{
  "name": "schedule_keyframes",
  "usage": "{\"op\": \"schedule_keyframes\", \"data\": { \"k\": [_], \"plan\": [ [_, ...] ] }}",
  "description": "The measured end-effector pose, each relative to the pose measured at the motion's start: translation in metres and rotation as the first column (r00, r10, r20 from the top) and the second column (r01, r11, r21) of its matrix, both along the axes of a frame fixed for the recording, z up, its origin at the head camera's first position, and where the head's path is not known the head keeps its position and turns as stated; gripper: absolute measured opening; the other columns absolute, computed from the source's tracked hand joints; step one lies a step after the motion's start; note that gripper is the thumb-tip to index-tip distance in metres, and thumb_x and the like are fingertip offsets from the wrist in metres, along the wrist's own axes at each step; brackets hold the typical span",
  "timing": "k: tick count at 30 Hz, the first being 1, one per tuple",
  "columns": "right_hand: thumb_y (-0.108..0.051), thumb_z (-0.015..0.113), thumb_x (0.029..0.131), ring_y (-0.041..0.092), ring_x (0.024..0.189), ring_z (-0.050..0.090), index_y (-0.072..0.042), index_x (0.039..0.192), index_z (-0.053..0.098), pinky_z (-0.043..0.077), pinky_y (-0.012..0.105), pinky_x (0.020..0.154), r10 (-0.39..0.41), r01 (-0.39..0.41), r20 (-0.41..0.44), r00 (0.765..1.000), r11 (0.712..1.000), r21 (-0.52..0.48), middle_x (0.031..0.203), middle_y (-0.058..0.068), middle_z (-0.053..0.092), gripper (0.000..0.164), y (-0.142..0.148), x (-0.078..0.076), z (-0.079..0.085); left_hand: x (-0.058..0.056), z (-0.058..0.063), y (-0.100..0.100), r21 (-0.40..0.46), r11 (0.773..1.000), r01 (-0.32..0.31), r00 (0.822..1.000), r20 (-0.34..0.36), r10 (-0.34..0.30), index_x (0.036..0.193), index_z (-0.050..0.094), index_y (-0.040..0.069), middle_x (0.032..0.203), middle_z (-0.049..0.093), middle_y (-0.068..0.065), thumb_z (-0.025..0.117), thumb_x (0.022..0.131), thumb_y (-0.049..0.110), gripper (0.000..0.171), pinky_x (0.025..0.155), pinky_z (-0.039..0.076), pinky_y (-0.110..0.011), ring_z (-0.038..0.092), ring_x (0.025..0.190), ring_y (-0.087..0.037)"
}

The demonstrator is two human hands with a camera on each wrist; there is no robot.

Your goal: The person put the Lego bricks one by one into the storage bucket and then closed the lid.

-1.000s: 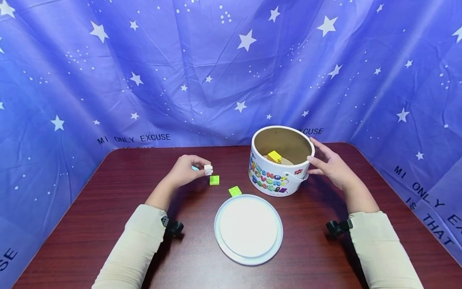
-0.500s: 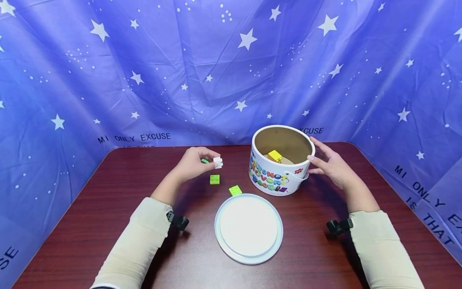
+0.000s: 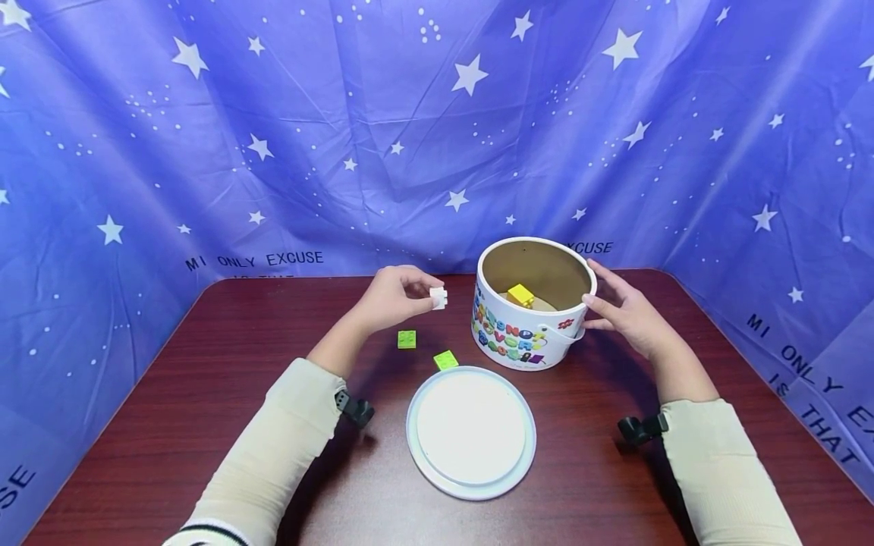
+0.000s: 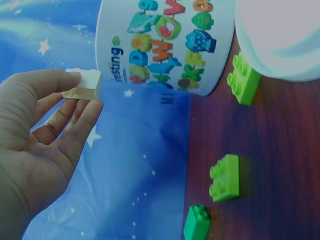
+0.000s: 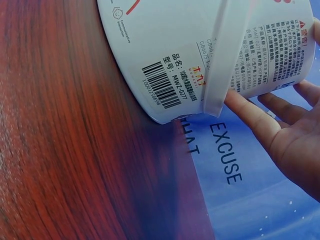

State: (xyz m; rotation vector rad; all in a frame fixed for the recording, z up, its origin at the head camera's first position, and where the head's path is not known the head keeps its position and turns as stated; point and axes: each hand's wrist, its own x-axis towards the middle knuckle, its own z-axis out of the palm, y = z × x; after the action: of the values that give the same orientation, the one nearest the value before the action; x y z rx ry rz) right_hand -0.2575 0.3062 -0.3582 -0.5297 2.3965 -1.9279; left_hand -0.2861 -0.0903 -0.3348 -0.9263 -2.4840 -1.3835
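- Head view: here's the left hand, fingers pinched narrow on a white block lifted clear of the bench.
- The bucket lies to the right of those fingers, near, with a strip of gap between block and wall; the block's long axis is too small to read.
- Over on the far side, the right hand is the closer one to the bucket, fingers spread and resting on its rim, gripping no block.
- A yellow block sits inside the bucket, which stands upright near the back edge.
- Two lime blocks lie below and right of the left hand, the second beside the round lid; touching or not, I can't tell.
- A starry curtain wraps the back and both sides.
- Left wrist view: thumb above, fingers beneath, white block between them, its end facing the bucket. A darker green block shows on the bench beyond the lime pair.
- Right wrist view: one fingertip meets the bucket's handle, hanging down its side; wood grain below.
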Motion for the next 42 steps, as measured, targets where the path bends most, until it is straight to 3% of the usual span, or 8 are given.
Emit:
{"op": "schedule_keyframes", "data": {
  "k": [9, 24, 36, 42],
  "plan": [
    [-0.008, 0.051, 0.101, 0.006, 0.101, 0.059, -0.006, 0.156, 0.012, 0.058, 0.036, 0.075, -0.004, 0.004, 0.007, 1.000, 1.000, -0.005, 0.139, 0.035, 0.028, 0.068, 0.001, 0.002, 0.000, -0.002, 0.020, 0.022, 0.028, 0.999, 0.037, 0.999, 0.014, -0.038, 0.100, 0.077, 0.003, 0.085, 0.069, -0.004, 0.077, 0.078, 0.003, 0.022, 0.073, 0.057, -0.027, 0.062, 0.077, -0.016],
    [-0.008, 0.050, 0.101, 0.003, 0.102, 0.057, -0.005, 0.156, 0.011, 0.058, 0.035, 0.075, -0.004, 0.004, 0.004, 1.000, 1.000, 0.010, 0.142, 0.037, 0.025, 0.068, 0.000, 0.002, -0.001, -0.020, 0.049, 0.066, -0.065, 0.996, 0.057, 0.998, 0.010, -0.056, 0.103, 0.076, 0.005, 0.087, 0.070, -0.004, 0.079, 0.081, 0.012, 0.024, 0.070, 0.052, -0.023, 0.063, 0.080, -0.014],
    [-0.008, 0.050, 0.101, 0.003, 0.101, 0.058, -0.005, 0.156, 0.011, 0.058, 0.034, 0.075, -0.006, 0.006, 0.000, 1.000, 1.000, 0.018, 0.142, 0.038, 0.026, 0.068, -0.001, 0.002, 0.001, -0.034, 0.052, 0.093, -0.158, 0.985, 0.072, 0.995, 0.081, -0.060, 0.102, 0.076, 0.006, 0.088, 0.073, -0.003, 0.078, 0.081, 0.010, 0.022, 0.069, 0.053, -0.020, 0.066, 0.080, -0.012],
    [-0.009, 0.051, 0.101, 0.003, 0.101, 0.058, -0.005, 0.156, 0.011, 0.058, 0.034, 0.075, -0.005, 0.005, 0.000, 1.000, 1.000, 0.013, 0.142, 0.038, 0.025, 0.068, -0.001, 0.002, 0.002, -0.039, 0.050, 0.097, -0.135, 0.989, 0.053, 0.994, 0.098, -0.040, 0.106, 0.075, 0.005, 0.095, 0.073, -0.005, 0.075, 0.082, 0.005, 0.024, 0.073, 0.054, -0.019, 0.067, 0.085, -0.012]
  ]
}}
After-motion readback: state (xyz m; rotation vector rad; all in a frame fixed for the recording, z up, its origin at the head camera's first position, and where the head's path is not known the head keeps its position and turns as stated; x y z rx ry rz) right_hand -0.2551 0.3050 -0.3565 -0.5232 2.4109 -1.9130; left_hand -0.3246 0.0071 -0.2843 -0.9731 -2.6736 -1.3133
